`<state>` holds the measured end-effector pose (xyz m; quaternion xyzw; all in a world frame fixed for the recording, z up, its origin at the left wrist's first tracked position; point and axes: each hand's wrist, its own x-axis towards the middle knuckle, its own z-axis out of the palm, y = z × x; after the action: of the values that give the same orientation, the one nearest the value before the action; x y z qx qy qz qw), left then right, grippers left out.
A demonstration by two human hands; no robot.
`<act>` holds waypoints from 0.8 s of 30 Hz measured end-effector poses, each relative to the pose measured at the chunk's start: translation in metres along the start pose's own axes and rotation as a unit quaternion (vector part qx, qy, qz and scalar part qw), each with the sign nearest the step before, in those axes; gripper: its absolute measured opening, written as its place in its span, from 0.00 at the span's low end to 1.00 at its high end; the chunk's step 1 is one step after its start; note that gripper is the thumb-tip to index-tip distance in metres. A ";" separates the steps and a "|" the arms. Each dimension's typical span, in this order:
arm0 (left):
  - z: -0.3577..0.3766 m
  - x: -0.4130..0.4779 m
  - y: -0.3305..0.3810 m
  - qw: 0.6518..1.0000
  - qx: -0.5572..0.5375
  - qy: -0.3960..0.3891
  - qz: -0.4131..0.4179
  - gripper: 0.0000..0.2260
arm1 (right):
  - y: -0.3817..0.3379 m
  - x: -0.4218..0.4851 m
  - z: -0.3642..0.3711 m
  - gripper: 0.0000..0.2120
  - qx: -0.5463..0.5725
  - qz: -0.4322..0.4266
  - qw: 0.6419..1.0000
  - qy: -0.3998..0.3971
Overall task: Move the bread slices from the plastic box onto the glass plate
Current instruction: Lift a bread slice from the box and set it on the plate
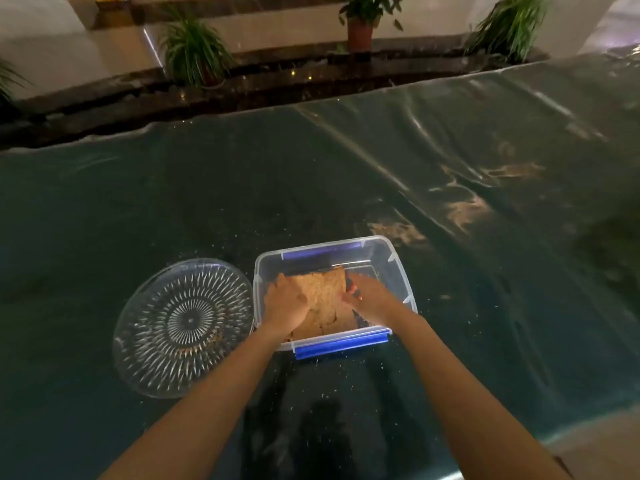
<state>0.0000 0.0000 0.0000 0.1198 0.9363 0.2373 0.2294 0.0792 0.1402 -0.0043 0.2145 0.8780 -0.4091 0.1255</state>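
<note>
Dark green plastic sheeting covers the table (pixel 381 174), speckled with pale crumbs, and potted plants (pixel 194 46) stand along a ledge beyond it. Near the front edge sits a clear plastic box (pixel 398 268) with blue clips, and a patterned glass plate (pixel 156 372) lies just beside it on the left. Both hands reach into the box. The left hand (pixel 285 301) presses on the left side of the bread slices (pixel 327 303), and the right hand (pixel 369 299) curls around their right edge. The bread is still inside the box; the plate holds only crumbs.
</note>
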 end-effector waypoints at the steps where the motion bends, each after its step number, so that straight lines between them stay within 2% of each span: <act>1: 0.001 0.004 -0.001 1.000 -0.005 0.005 -0.010 0.14 | -0.001 0.006 0.002 0.17 0.008 0.007 1.000 0.009; 6: 0.005 0.004 -0.002 0.998 -0.017 0.045 -0.028 0.10 | -0.012 0.013 0.009 0.17 0.028 0.043 0.996 0.068; 10: 0.004 -0.006 0.001 0.996 -0.012 0.093 -0.009 0.13 | -0.013 0.013 0.011 0.16 0.095 0.064 0.986 0.117; 14: 0.005 -0.017 0.002 0.988 -0.092 0.121 -0.005 0.18 | -0.017 0.010 0.009 0.16 0.152 0.061 0.981 0.103; 20: -0.001 -0.020 -0.004 0.975 -0.181 0.123 0.031 0.18 | -0.027 0.001 0.006 0.16 0.176 0.019 0.980 0.091; 24: -0.009 -0.021 -0.003 0.958 -0.265 0.110 0.009 0.21 | -0.032 -0.006 0.003 0.17 0.206 0.010 0.974 0.092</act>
<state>0.0134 -0.0129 0.0140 0.0362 0.8581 0.4910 0.1460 0.0688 0.1175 0.0174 0.2816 0.7805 -0.5582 0.0013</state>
